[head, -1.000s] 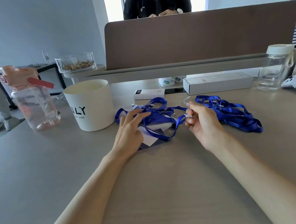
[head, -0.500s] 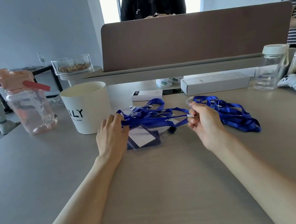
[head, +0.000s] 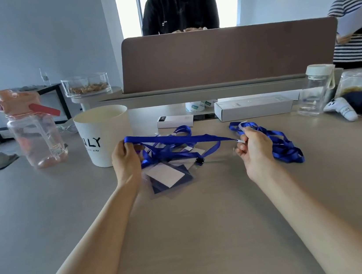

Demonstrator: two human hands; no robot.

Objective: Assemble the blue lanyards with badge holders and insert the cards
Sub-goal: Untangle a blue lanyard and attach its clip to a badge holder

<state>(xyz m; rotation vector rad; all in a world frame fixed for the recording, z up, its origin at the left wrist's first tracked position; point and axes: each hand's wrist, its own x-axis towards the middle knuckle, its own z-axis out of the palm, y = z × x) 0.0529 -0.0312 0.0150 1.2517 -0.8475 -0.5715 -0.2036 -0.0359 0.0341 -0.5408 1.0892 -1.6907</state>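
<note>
A blue lanyard [head: 182,139] is stretched taut above the table between my two hands. My left hand [head: 126,160] pinches its looped end beside the cup. My right hand [head: 254,148] grips its clip end. Under the strap lies a tangle of more blue lanyards [head: 166,155] over clear badge holders with white cards [head: 166,175]. A second heap of blue lanyards [head: 280,144] lies just right of my right hand.
A white cup [head: 104,135] stands left of the pile, a pink water bottle [head: 35,137] further left. White boxes [head: 254,108] and a clear jar [head: 314,94] line the back under a brown divider [head: 229,54]. People stand behind and at the sides.
My left hand left the badge pile, took the lanyard's loop and lifted it leftward. The strap went from slack to taut between both hands.
</note>
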